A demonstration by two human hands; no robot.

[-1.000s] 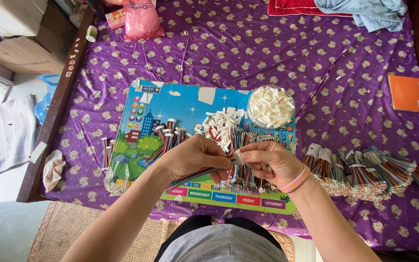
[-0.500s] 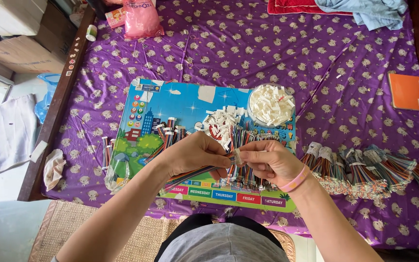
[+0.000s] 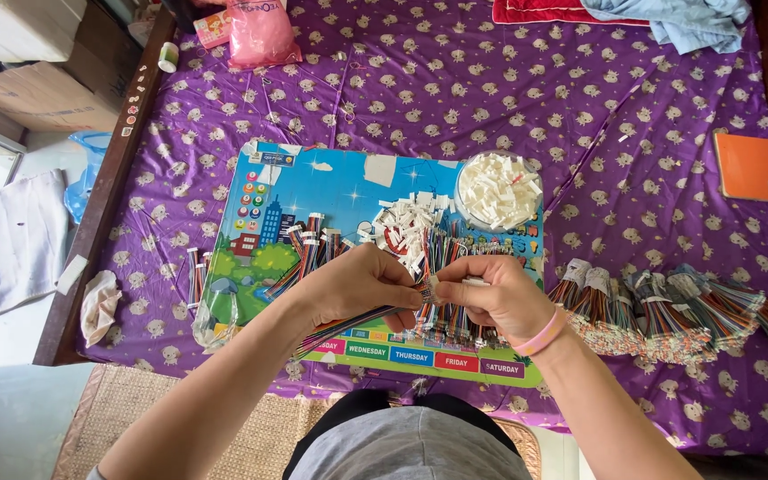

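Over a colourful picture board [image 3: 340, 191], my left hand [image 3: 357, 283] pinches a bundle of multicoloured wires [image 3: 340, 327] that trails down to the left. My right hand [image 3: 495, 298], with a pink band on its wrist, holds a small white connector [image 3: 435, 286] at the wires' end. The two hands meet fingertip to fingertip. Under them lie loose wire sets [image 3: 313, 253], a heap of white connectors [image 3: 402, 227] and a row of wires [image 3: 451, 258]. A clear bowl full of white connectors [image 3: 498, 191] stands at the board's far right.
Tied bundles of wires [image 3: 668, 311] lie in a row to my right on the purple patterned cloth [image 3: 455, 80]. An orange notebook [image 3: 753, 167] sits far right, a pink bag [image 3: 262, 37] at the top left. The platform's wooden edge [image 3: 104, 204] runs down the left.
My hands have stayed in place over the board; the fingers have shifted slightly at the wire end and connector.
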